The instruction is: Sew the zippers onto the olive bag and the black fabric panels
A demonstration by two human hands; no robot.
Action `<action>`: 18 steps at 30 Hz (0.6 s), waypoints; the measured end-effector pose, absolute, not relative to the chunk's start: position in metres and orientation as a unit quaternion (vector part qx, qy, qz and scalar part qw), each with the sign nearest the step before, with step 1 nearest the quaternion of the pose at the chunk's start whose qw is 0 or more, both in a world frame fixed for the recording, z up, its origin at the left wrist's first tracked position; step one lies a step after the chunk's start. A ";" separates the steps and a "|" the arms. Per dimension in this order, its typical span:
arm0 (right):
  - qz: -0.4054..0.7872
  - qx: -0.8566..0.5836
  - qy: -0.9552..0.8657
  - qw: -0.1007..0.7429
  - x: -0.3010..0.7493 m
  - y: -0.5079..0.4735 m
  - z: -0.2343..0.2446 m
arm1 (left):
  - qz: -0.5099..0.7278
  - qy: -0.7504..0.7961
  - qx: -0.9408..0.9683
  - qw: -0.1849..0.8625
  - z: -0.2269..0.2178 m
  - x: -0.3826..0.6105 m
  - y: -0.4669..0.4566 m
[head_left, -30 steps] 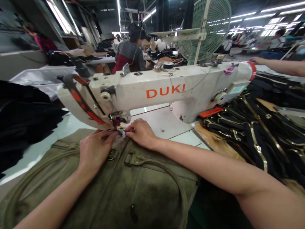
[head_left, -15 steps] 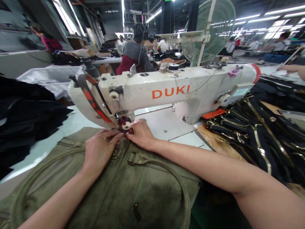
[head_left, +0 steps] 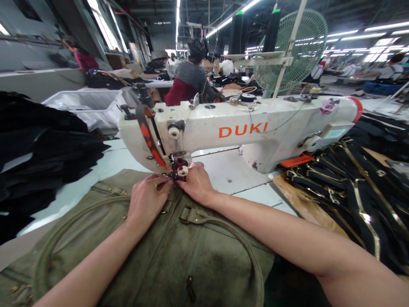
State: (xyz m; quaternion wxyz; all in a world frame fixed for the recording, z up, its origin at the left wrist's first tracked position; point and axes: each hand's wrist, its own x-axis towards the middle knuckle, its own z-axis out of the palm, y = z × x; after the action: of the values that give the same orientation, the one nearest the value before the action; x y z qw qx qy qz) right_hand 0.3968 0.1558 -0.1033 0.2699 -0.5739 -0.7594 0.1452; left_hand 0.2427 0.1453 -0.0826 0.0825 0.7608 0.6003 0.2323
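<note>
An olive-green handbag (head_left: 159, 264) with two looped handles, metal buckles and a zipper lies spread in front of the white DUKI sewing machine (head_left: 204, 123). Its upper edge runs under the machine's needle area (head_left: 179, 168). To the left of the needle, my left hand (head_left: 148, 196) is closed, thumb and fingertips pinching the bag's edge. My right hand (head_left: 198, 183) grips the edge on the other side, close against the presser foot; its fingertips are partly hidden behind the machine parts. The stitching point itself is covered by fingers and the machine head.
A stack of black fabric (head_left: 41, 157) lies at left, before a white plastic crate (head_left: 86, 104). Black pieces with gold zippers (head_left: 361, 200) lie on a wooden board (head_left: 300, 200) at right. Behind the machine are a large fan (head_left: 297, 51) and a seated person (head_left: 188, 76).
The whole view has shifted, so the machine, bag and hands appear farther right and slightly lower. Both hands keep their hold beside the needle.
</note>
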 end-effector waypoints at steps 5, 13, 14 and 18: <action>0.117 -0.588 -0.744 0.295 0.395 0.156 -0.106 | 0.235 0.579 0.773 0.105 -0.083 0.238 0.148; 0.110 -0.580 -0.740 0.323 0.400 0.156 -0.107 | 0.256 0.583 0.761 0.125 -0.079 0.229 0.142; 0.109 -0.579 -0.740 0.324 0.401 0.156 -0.108 | 0.259 0.587 0.758 0.120 -0.078 0.230 0.142; 0.106 -0.580 -0.739 0.327 0.403 0.154 -0.108 | 0.258 0.606 0.745 0.101 -0.078 0.235 0.144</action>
State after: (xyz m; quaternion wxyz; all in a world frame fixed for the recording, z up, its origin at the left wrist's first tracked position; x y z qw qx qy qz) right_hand 0.4028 0.1535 -0.1080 0.3274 -0.5795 -0.7387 0.1059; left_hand 0.2349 0.1438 -0.0783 0.1012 0.7451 0.6065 0.2583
